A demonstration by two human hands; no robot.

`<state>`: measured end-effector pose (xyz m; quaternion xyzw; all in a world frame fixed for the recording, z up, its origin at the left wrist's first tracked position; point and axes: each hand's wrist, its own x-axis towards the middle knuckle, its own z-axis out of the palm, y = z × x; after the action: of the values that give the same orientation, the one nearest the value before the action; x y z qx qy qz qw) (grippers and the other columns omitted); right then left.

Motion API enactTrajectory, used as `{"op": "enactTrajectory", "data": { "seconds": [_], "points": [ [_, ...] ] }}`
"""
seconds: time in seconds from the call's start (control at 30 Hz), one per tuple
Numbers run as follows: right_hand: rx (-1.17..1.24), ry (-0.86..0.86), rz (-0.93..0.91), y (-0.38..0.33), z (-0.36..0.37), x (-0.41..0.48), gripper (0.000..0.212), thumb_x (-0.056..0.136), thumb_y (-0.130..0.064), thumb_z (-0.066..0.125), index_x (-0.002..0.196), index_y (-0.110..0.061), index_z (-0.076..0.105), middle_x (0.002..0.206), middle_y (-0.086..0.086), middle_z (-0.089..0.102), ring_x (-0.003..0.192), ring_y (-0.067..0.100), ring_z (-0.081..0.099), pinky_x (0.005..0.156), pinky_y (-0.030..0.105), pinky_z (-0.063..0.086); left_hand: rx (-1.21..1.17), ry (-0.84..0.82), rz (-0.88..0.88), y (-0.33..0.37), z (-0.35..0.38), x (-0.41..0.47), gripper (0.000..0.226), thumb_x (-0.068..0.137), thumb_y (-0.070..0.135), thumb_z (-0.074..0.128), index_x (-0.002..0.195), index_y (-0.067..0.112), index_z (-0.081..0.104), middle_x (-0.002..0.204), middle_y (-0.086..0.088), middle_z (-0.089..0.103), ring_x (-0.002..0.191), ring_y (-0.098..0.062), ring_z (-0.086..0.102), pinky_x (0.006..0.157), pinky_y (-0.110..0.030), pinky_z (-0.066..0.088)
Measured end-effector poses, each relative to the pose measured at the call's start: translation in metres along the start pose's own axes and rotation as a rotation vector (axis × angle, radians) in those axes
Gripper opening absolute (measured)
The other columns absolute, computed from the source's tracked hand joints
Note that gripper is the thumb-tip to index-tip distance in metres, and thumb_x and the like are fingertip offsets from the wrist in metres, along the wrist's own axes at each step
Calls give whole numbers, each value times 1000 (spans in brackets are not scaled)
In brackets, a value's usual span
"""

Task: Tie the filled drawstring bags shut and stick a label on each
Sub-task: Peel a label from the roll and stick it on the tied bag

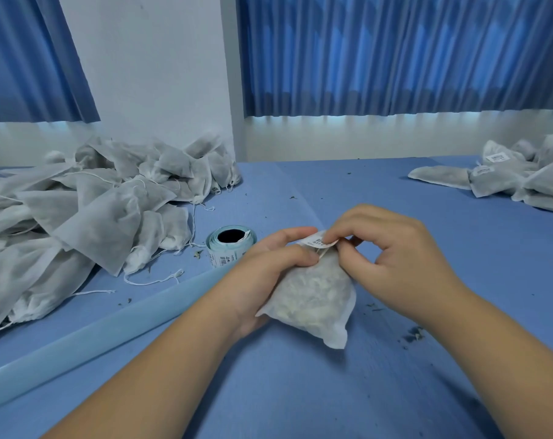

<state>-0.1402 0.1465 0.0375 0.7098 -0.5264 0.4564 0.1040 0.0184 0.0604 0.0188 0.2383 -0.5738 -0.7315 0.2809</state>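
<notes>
**Fingers on the label, bag in hand**

Low centre of the frame: left hand (268, 274) curled round the top end of a filled drawstring bag (313, 299), thumb across the front, fingers (289, 236) behind, lower corner pointing down toward the blue bench (300, 391). Touching it or just clear, cannot tell. Right hand (392, 248) just beside, fingertips (335, 235) pinching one end of a white printed label (314, 241) and holding it against the fabric near the neck. Not yet pressed flat, by the look of it. Neck and knot hidden under both hands, so tied or not, cannot tell.

Likely slips from here, as a judgement:

- **Pressed onto the gathered neck instead of the flatter body:** creases, edges lifting off.
- **Adhesive catching a fingertip first:** label folded on itself and wasted.
- **Lumpy filling under thin fabric:** poor contact unless rubbed down firmly.
- **Loosened left grip:** bag swinging, label landing skew.

Dry crumbs (414, 335) scattered at the lower right; best kept off the sticky side. Just left of the hands, label roll (230, 245) standing on end. Near it, a pale backing strip (110, 324) trailing to the lower left edge. Farther off, at mid left, a heap of unlabelled bags (94, 210) with loose strings. Far right, a smaller heap of labelled bags (522, 179). Beyond, blue curtains (395, 58) and white wall.
</notes>
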Motion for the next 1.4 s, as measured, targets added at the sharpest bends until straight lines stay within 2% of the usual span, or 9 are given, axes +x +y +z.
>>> {"op": "enactTrajectory", "data": {
  "seconds": [0.13,0.33,0.43,0.53,0.67,0.77,1.07,1.27,1.4],
  "points": [
    [-64,-120,-21,1,-6,0,21,81,-1,61,87,-16,74,86,-9,66,80,4,61,74,21,47,6,16,-2,-3,-3,3,53,68,13,64,121,15,64,103,-13,73,90,-24,69,78,-33,56],
    [-121,-255,34,-4,-8,-3,30,81,-12,56,100,-24,77,102,-17,66,94,1,60,84,15,44,-9,18,-13,-3,0,7,49,76,34,64,116,6,66,110,-13,67,100,-26,65,94,-42,47],
    [-62,-238,90,-8,-4,-3,24,84,-20,58,95,-29,77,101,-21,64,98,-1,55,88,9,37,43,128,44,-5,0,5,37,88,26,69,121,9,62,97,-6,74,87,-18,70,73,-29,56],
    [118,-123,311,-13,6,-2,3,82,-33,72,85,-32,72,95,-17,61,97,-1,56,82,8,38,90,149,118,-6,4,2,26,93,21,62,118,15,62,92,-4,74,83,-17,71,72,-29,57],
    [288,-48,670,-11,11,0,40,69,-36,83,101,-29,59,97,-13,61,85,-9,58,69,6,45,84,163,246,-4,6,1,23,93,14,61,116,17,61,92,-11,70,82,-23,68,77,-38,55],
    [667,-241,881,-8,8,-1,34,76,-29,79,106,-15,68,92,-3,75,87,11,72,79,31,56,136,138,307,-4,4,1,24,93,11,62,114,20,62,88,-11,70,78,-24,68,73,-38,56],
    [702,-155,851,-3,10,-3,27,77,-19,79,98,-5,68,89,7,76,81,20,73,70,29,60,149,157,105,-12,5,6,61,71,56,68,101,3,71,100,-16,74,95,-30,71,89,-43,54],
    [787,-235,924,-4,10,-4,28,80,-28,75,93,-4,69,88,8,76,78,17,71,69,28,55,146,140,149,-12,3,6,38,69,48,69,77,12,74,79,-13,73,69,-22,67,63,-30,53],
    [741,-227,902,-2,10,-3,18,83,-26,74,88,-8,70,84,5,76,72,14,70,64,25,54,104,154,164,-14,5,5,50,72,47,69,88,-1,68,84,-18,69,77,-27,63,71,-36,49]
  ]
}}
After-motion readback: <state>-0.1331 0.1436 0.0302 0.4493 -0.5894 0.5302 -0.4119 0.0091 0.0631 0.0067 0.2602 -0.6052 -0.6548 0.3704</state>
